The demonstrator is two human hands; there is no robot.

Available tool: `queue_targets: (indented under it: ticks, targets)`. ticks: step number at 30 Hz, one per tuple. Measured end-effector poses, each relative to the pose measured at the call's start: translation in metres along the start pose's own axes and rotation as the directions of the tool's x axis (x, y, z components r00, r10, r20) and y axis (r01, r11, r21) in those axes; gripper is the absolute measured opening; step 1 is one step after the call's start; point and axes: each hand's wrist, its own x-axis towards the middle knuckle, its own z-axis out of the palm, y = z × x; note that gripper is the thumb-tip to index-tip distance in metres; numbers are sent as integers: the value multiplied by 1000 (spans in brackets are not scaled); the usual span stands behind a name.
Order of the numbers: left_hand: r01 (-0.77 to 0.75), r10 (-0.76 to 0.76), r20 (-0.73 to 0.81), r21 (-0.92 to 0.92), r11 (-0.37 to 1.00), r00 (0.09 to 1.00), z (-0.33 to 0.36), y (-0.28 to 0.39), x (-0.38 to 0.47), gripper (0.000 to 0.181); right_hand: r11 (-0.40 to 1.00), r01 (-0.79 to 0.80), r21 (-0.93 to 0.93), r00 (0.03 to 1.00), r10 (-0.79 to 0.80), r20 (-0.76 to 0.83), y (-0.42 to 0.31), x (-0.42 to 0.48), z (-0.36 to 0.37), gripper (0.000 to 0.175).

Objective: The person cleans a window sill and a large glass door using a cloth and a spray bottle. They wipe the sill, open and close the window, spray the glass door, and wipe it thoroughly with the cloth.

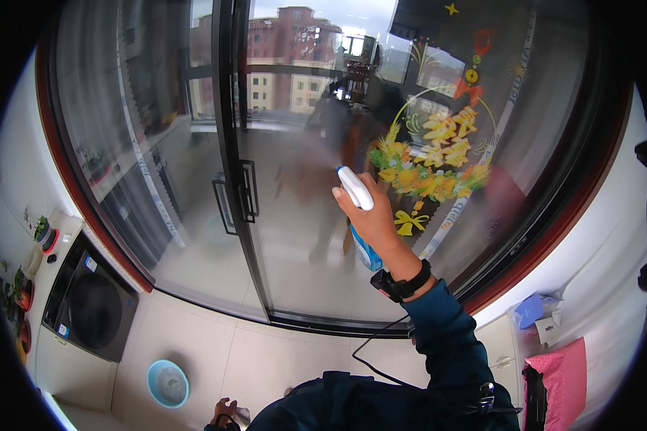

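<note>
My right hand (pixel 374 213) is wrapped around a spray bottle with a white trigger head (pixel 357 189) and a blue body (pixel 365 252). A fine mist leaves its blue nozzle (pixel 339 168) toward the glass sliding door (pixel 296 237). To the right of the hand, a wreath decal (pixel 436 178) with yellow lettering and flowers decorates the pane. Low at the bottom edge, my left hand (pixel 224 412) has bent fingers beside a small greyish thing (pixel 242 416). Whether it grips that thing is unclear, as my body and the picture's edge hide part of it.
A light blue basin (pixel 168 383) stands on the tiled floor. Left are a front-loading washing machine (pixel 94 304) and potted plants (pixel 44 234). Black door handles (pixel 237 199) project at the middle frame. Right are a pink cloth (pixel 563 377) and a cabinet (pixel 498 350). A black cable (pixel 374 366) hangs near my arm.
</note>
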Motion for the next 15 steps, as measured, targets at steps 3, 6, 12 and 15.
queue_targets:
  ticks: [3, 6, 12, 15]
  targets:
    - [-90, 91, -36, 31, 995, 995, 12, -6, 18, 61, 991, -112, 71, 994, 112, -2, -5, 18, -11, 24]
    - [-245, 252, -81, 94, 965, 964, 17, -31, 45, 60, 982, -68, 178, 997, 71, -11, -1, 14, -28, 22]
    - [-143, 137, 64, 101, 985, 988, 8, -10, 86, 57, 933, -259, 249, 960, 276, -37, 18, -32, -80, 37]
    - [-198, 184, 103, 139, 970, 977, -1, 42, 96, 57, 902, -273, 335, 919, 347, -185, 26, -56, -126, 40]
